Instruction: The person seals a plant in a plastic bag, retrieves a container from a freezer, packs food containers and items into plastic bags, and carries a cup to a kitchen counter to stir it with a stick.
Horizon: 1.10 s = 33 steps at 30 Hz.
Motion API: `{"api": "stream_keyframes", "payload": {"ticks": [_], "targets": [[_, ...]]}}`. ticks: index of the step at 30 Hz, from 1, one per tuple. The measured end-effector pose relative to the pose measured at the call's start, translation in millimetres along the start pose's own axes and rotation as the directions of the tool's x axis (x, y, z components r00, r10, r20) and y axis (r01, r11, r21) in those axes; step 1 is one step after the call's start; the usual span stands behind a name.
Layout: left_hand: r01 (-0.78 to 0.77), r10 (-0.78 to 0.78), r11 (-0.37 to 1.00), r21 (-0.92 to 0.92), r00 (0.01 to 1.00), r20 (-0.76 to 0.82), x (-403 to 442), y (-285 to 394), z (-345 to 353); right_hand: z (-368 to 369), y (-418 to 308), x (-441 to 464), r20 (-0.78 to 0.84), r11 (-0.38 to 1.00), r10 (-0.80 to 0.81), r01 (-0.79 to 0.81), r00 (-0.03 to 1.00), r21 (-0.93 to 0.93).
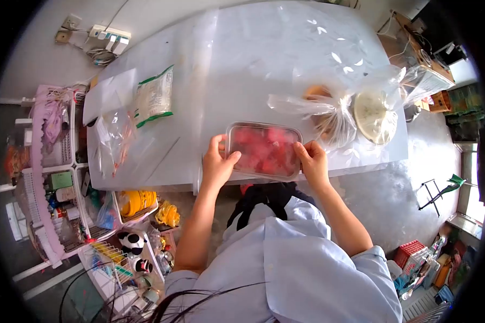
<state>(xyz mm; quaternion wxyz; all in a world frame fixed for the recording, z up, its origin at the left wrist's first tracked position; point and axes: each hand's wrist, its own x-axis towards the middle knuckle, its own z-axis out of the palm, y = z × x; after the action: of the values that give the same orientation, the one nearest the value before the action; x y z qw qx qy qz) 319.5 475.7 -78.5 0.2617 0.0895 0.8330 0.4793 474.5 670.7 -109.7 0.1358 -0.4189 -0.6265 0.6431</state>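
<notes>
A clear rectangular container (264, 167) showed blurred red chunks inside.
It was at the table's (242, 64) near edge, its short sides pinched between thumb and fingers of the left hand (218, 164) and right hand (313, 161); print on the green-edged packet (155, 98) was too small to read, and 2 gathered plastic bags (339, 126) sat beyond the right hand.

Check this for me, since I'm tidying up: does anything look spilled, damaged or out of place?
Nothing looks clearly spilled; the left hand and right hand hold the container of red pieces. Only the white flecks on the table, far right, look odd, like loose scraps; they may be printed.
</notes>
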Motion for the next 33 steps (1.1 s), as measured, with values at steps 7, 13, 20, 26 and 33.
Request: {"api": "stream_keyframes", "payload": {"ticks": [7,13,20,26,33], "targets": [[-0.202,0.212,0.976,0.084,0.968,-0.135,3.6,-0.7,18.8,-1.1,6.7,13.1,-0.007,0.97,-0.095,0.091,0.995,-0.227],[-0.248,0.276,0.836,0.49,0.961,0.015,0.6,15.1,12.3,-5.6,2.7,5.3,0.016,0.955,-0.179,0.177,0.984,-0.237],[-0.33,0.548,0.69,0.644,0.82,-0.167,6.7,5.1,41.1,-0.7,8.7,8.6,-0.032,0.922,-0.298,0.279,0.954,-0.269],[-0.438,0.681,0.618,0.653,0.713,-0.167,10.4,-3.5,32.5,-1.1,-18.1,-5.1,-0.062,0.938,-0.284,0.264,0.957,-0.225],[-0.496,0.511,0.858,0.132,0.806,-0.297,-10.8,3.0,2.3,-11.2,-44.8,-33.9,-0.007,0.75,-0.594,0.551,0.804,-0.366]]}}
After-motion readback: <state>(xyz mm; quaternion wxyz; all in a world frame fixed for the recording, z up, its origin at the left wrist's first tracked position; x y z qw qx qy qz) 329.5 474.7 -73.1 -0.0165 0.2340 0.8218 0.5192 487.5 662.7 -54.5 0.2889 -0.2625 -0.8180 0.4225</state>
